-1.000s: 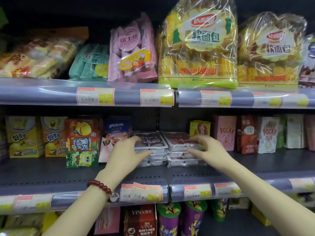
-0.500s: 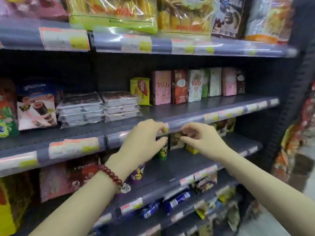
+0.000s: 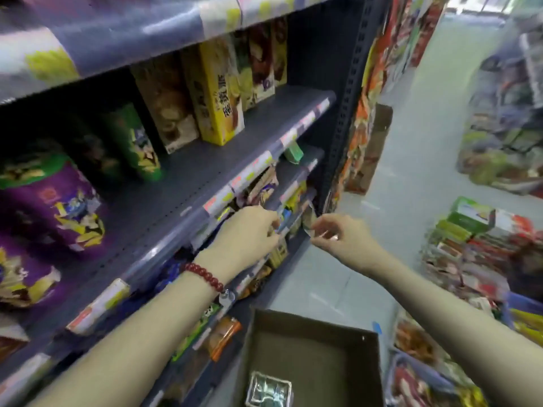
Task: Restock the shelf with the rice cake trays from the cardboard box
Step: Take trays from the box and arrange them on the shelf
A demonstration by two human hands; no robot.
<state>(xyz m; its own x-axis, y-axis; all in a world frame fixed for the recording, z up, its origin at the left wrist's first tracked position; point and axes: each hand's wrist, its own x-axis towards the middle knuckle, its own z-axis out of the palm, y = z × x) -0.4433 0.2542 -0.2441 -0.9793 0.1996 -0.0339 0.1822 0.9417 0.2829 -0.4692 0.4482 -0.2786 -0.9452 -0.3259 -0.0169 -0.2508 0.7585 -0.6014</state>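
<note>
Shop aisle, dark shelving on my left. My left hand (image 3: 248,233) and right hand (image 3: 338,235) hang loosely curled and empty in front of the shelf (image 3: 188,183). One wrapped rice cake tray (image 3: 269,390) lies below in the cardboard box (image 3: 308,327). I should lower both hands, grip its edges, and lift it level.

Cardboard box (image 3: 308,359) below both hands, one tray (image 3: 269,390) in it; shelf (image 3: 182,183) left of left hand (image 3: 246,236).
</note>
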